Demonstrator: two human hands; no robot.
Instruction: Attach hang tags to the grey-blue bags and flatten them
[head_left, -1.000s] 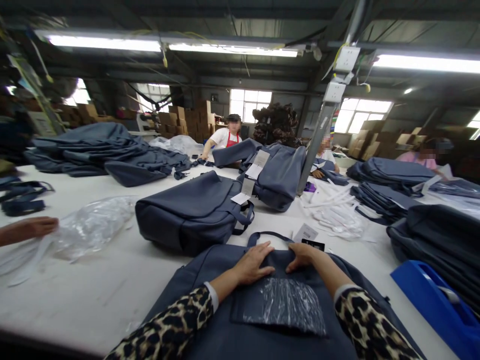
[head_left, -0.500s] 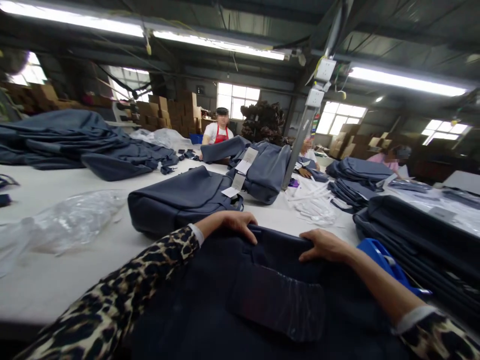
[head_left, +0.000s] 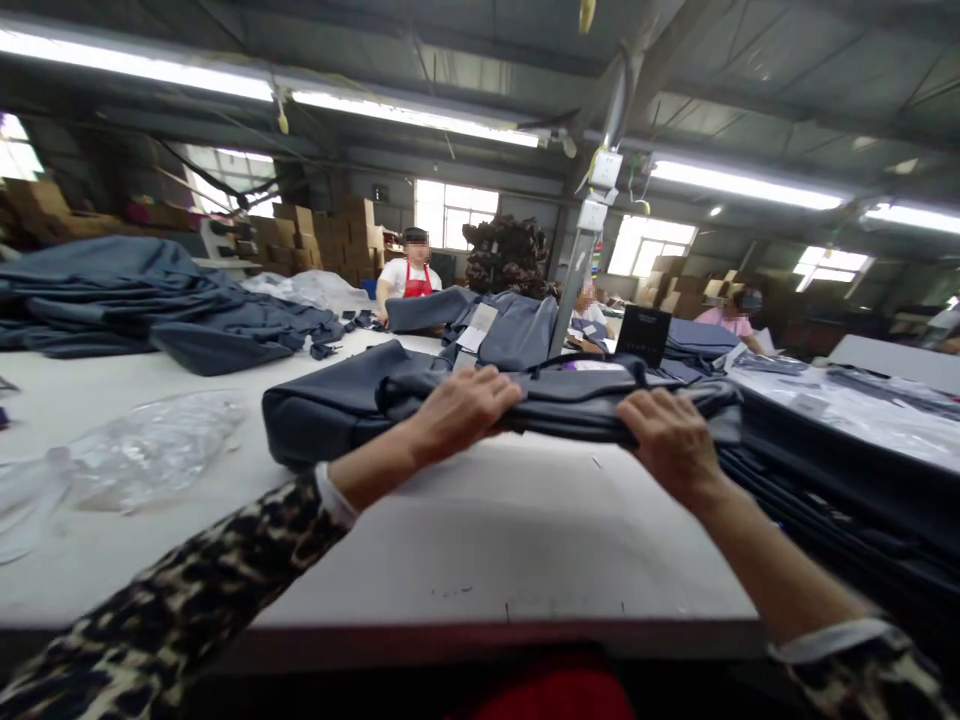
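A dark blue-grey bag (head_left: 562,405) is held up over the white table, its near edge stretched level between my hands. My left hand (head_left: 469,408) is closed over the edge on the left, knuckles up. On the right, my right hand (head_left: 667,430) wraps its fingers round the same edge. A black tag (head_left: 643,336) stands up behind the bag on the right. To the left, partly behind the held bag, another blue-grey bag (head_left: 322,405) lies on the table. Most of the held bag's far side is hidden.
Clear plastic bags (head_left: 161,450) lie on the white table (head_left: 525,540) at left. A heap of blue-grey bags (head_left: 112,290) rises behind them. Stacked bags (head_left: 840,480) line the right side. A metal post (head_left: 574,290) stands beyond the held bag; a co-worker (head_left: 412,270) is across the table.
The bag has gone from hanging upright close to me to being raised and pushed away over the table. Both hands moved forward with it, and the bare tabletop in front now shows.
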